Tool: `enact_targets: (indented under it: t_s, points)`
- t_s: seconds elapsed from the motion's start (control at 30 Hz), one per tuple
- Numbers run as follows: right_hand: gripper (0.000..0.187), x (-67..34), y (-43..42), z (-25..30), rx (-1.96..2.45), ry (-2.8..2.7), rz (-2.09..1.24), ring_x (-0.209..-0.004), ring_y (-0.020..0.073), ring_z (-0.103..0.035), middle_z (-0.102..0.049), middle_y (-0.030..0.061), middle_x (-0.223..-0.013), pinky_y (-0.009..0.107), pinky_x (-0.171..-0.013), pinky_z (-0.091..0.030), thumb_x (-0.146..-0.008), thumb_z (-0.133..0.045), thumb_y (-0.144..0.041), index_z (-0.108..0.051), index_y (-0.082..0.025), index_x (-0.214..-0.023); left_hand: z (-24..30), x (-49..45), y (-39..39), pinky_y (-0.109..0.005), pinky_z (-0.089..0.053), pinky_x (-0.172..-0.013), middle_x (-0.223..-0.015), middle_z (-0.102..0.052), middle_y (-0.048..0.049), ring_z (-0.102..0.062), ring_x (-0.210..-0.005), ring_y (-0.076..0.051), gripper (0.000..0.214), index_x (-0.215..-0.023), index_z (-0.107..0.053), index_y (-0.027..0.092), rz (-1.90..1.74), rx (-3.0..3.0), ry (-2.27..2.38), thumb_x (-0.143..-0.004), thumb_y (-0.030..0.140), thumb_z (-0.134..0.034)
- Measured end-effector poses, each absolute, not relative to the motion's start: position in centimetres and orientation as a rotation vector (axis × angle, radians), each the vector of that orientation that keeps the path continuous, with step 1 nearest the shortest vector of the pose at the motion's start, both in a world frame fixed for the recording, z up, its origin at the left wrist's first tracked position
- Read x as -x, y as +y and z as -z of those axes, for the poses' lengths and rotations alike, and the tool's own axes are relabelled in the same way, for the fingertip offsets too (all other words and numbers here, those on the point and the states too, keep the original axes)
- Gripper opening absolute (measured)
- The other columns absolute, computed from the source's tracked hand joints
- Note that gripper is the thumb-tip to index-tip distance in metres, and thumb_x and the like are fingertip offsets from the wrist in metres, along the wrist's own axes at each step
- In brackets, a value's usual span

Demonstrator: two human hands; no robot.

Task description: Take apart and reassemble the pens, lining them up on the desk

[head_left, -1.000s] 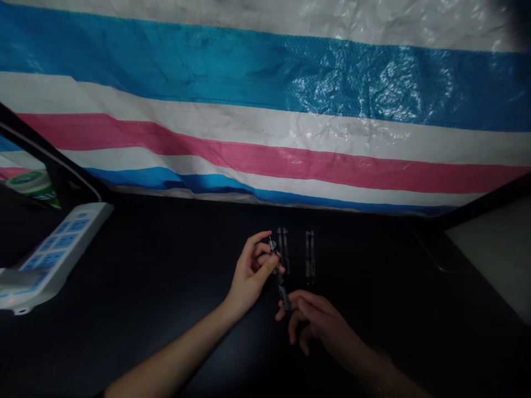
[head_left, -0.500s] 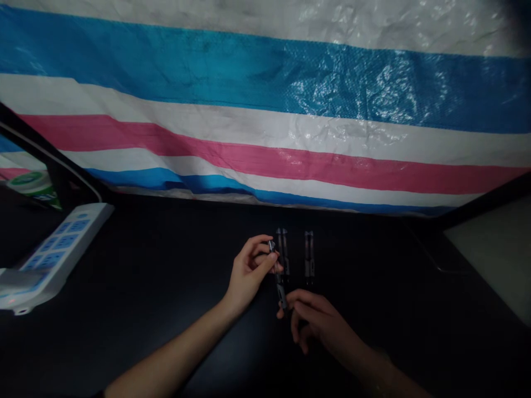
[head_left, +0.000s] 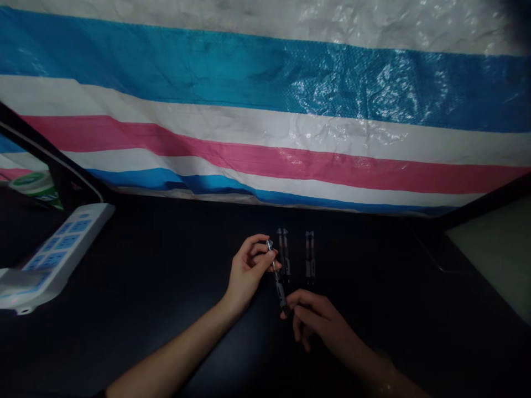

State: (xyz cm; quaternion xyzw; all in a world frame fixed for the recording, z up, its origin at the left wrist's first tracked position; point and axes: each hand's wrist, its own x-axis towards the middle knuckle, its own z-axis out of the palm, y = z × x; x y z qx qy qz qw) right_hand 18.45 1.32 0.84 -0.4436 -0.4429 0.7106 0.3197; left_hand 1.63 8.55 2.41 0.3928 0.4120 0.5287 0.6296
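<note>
left hand (head_left: 249, 271): closed, pinching the slim pen (head_left: 276, 275) near its upper end | right hand (head_left: 317, 323): half-curled at the lower end — grip unclear | pen: over the black surface (head_left: 166, 265), near its far edge, just beside two similar pens (head_left: 297, 254) | best kept aligned — both ends steady

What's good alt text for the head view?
The left hand grips a slim pen-like tube over a black tabletop, its lower end at the right hand. Two similar tubes lie nearby; a striped tarp hangs behind, a power strip at left.
</note>
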Motion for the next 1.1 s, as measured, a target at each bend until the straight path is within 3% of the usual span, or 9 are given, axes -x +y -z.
enact_targets:
  t_s: [0.3, 0.4, 0.67, 1.1]
  points:
    - [0.028, -18.6, 1.5, -1.0, 1.185, -1.184, -1.874, -0.055, 0.0092, -0.056, -0.061, 0.0052, -0.086, 0.018, -0.041, -0.046, -0.086, -0.056, -0.04, -0.063, -0.014, -0.09, -2.6, -1.7, 8.6, -0.023, -0.054, -0.06, -0.079, -0.063, 0.0029, -0.067, -0.061, -0.012, 0.036, -0.103, -0.057, 0.019, -1.201, -0.912, 0.941, -0.074, 0.027, -0.076]
    - [0.026, -18.5, 1.5, -1.1, 1.192, -1.185, -1.864, -0.053, 0.0089, -0.056, -0.062, 0.0044, -0.084, 0.017, -0.039, -0.045, -0.085, -0.055, -0.039, -0.063, -0.014, -0.088, -2.6, -1.7, 8.7, -0.023, -0.054, -0.06, -0.081, -0.063, 0.003, -0.067, -0.062, -0.011, 0.041, -0.112, -0.055, 0.021, -1.21, -0.932, 0.937, -0.076, 0.027, -0.074]
    - [0.016, -18.5, 0.7, -1.3, 1.449, -1.388, -1.638, -0.039, 0.0048, -0.046, -0.054, -0.0034, -0.06, 0.015, -0.035, -0.027, -0.085, -0.047, -0.021, -0.057, -0.016, -0.073, -2.5, -1.5, 9.0, -0.024, -0.055, -0.061, -0.08, -0.064, 0.0015, -0.067, -0.061, -0.012, 0.037, -0.105, -0.055, 0.018, -1.223, -0.936, 0.947, -0.075, 0.026, -0.075]
    - [0.015, -18.4, 0.6, -1.1, 1.442, -1.408, -1.635, -0.038, 0.0043, -0.047, -0.053, -0.0053, -0.06, 0.014, -0.036, -0.028, -0.085, -0.046, -0.017, -0.056, -0.017, -0.074, -1.4, -0.7, 10.7, -0.023, -0.054, -0.059, -0.081, -0.06, 0.002, -0.067, -0.063, -0.013, 0.044, -0.113, -0.055, 0.019, -1.231, -1.067, 1.045, -0.076, 0.03, -0.074]
